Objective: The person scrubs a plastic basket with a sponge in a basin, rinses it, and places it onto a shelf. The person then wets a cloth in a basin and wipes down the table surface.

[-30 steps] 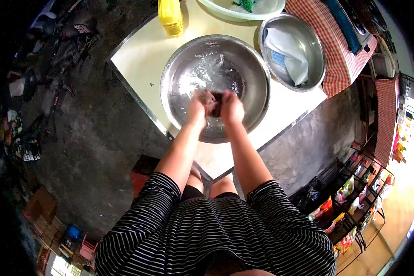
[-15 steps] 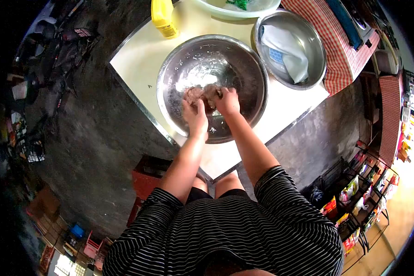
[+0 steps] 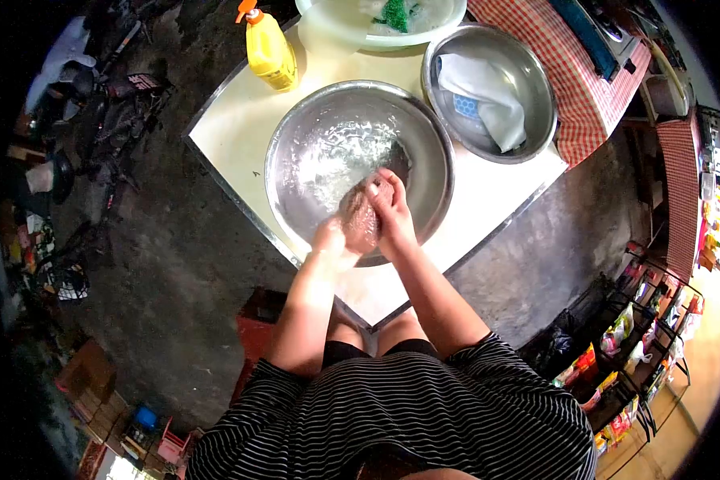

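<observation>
A large steel basin [image 3: 438, 192] holds shiny, rippling water with bright reflections. Over its near side, my left hand [image 3: 333, 240] and my right hand [image 3: 392, 210] are closed around a wet, brownish, crumpled bundle [image 3: 362, 221] that looks like cloth. My left hand grips it from the lower left, somewhat blurred. On the other side, my right fingers wrap over its upper right part, thumb across the top. The bundle's underside is hidden by my hands.
A smaller steel basin [image 3: 548, 104] holds a white cloth [image 3: 488, 96] with a blue patch. Beyond are a yellow bottle [image 3: 270, 52] with an orange top and a pale tub [image 3: 424, 36] containing a green scrubber [image 3: 394, 14]. The white table [image 3: 228, 120] has a metal edge.
Both hands have drawn toward me with the bundle, from mid-basin to its near side. They are closer together, and the bundle is gathered more tightly. The view has shifted slightly.
</observation>
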`<state>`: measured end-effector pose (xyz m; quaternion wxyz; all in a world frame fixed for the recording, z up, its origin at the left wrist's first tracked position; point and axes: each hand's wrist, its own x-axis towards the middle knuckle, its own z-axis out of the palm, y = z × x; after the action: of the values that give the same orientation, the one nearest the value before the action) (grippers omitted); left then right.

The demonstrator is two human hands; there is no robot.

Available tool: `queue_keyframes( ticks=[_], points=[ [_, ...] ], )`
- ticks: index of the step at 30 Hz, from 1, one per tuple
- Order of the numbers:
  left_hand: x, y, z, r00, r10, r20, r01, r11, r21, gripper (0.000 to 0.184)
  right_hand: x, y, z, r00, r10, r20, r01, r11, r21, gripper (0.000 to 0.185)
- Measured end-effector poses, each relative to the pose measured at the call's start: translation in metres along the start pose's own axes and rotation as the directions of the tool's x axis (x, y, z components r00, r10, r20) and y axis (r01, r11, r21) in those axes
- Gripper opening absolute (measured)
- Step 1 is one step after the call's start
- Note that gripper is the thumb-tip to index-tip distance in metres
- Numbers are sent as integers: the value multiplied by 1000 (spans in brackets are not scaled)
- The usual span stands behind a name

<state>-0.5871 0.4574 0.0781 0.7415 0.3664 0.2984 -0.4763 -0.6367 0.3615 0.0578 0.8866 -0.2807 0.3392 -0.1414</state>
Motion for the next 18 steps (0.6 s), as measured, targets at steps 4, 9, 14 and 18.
queue_keyframes(
  ticks=[4,9,14,18],
  points=[
    [5,4,-1,990,-102,95,110,990,-85,37,4,-23,5,955,242,173,-265,956,125,30],
    [16,-5,-28,994,-110,0,105,953,-285,45,5,-16,0,956,-284,70,273,786,-554,19],
    [6,-15,-15,975,-79,208,144,936,-322,45,-13,-11,1,637,-403,657,760,184,-623,33],
    [16,-25,-14,966,131,224,-2,868,-497,25,-44,2,10,740,-444,505,644,250,-724,13]
  ],
)
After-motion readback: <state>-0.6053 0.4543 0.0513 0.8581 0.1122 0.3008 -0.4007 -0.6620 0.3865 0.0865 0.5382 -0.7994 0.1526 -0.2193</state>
